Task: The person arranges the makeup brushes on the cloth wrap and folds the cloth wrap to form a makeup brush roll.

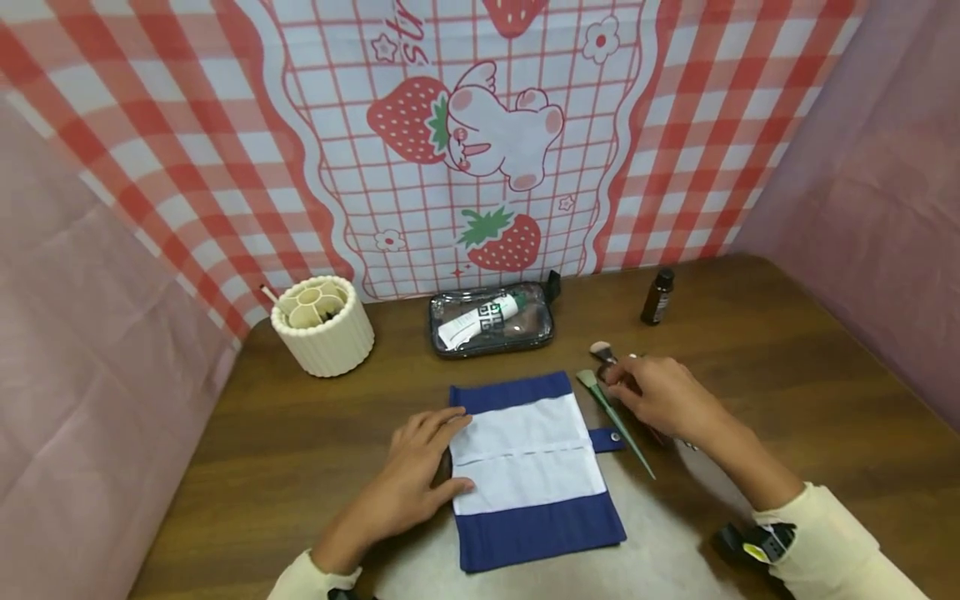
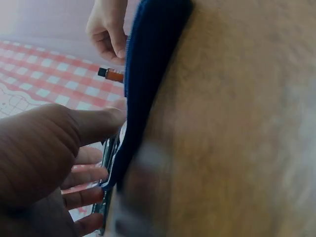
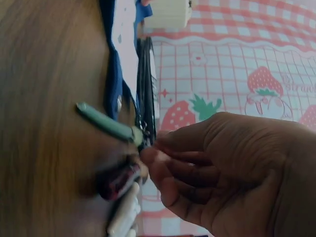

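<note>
A navy and white cloth brush case (image 1: 525,483) lies unfolded on the table, its snap tab pointing right. My left hand (image 1: 408,471) rests at its left edge, fingers and thumb spread over the border. To the right of the case lies a green makeup brush (image 1: 621,427). Just beyond it is a dark-handled brush with a pinkish tip (image 1: 602,352), partly hidden by my right hand (image 1: 660,396). That hand hovers over the brushes with loosely bent fingers; in the right wrist view nothing shows between them. A dark red handle (image 3: 120,182) and a white handle (image 3: 124,212) lie beneath it.
At the back stands a clear zip pouch (image 1: 525,333) with a white tube (image 1: 476,322) inside. A cream ribbed holder (image 1: 330,346) is at the back left, and a small dark bottle (image 1: 657,297) at the back right. A checked strawberry cloth (image 1: 690,125) hangs behind the table.
</note>
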{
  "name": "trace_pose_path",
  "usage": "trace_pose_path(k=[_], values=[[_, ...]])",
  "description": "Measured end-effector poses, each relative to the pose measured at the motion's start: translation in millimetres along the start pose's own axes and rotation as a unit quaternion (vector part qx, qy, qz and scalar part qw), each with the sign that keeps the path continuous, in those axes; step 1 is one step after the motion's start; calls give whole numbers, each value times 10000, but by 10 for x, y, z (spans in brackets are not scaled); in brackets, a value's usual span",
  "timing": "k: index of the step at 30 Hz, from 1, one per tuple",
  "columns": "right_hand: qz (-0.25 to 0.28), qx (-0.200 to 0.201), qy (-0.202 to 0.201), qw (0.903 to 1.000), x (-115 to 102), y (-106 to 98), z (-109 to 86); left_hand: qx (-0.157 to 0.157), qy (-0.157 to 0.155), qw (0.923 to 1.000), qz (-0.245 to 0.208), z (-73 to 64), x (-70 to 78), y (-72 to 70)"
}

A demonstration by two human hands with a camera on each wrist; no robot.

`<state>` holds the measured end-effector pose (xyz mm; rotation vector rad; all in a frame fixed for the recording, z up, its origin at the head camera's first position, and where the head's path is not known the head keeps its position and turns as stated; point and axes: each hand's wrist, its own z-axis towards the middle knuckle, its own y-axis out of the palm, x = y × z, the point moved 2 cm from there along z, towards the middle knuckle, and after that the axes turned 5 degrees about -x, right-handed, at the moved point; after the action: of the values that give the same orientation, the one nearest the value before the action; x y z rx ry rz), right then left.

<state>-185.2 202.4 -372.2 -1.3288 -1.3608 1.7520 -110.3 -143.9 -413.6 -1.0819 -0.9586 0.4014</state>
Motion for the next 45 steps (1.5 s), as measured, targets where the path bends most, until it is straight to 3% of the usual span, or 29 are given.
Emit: trace_pose_path(k=[10, 19, 30, 39, 45], values=[[-484, 65, -34, 9988, -106, 193, 80, -204, -285, 9992, -216, -23, -60, 74], [-677, 479, -157, 9964, -138, 277, 70, -311, -414, 9983, -271, -39, -113, 83], [-21, 1103, -288, 9935, -147, 183, 71, -385, -443, 9977, -325, -51, -122, 76], [592, 1118, -106, 9919, -100, -63, 83, -376, -348, 9982, -325, -43, -115, 69], [1404, 923, 190, 9856, -55, -138, 109, -360, -303, 9985, -272, -54, -131, 71]])
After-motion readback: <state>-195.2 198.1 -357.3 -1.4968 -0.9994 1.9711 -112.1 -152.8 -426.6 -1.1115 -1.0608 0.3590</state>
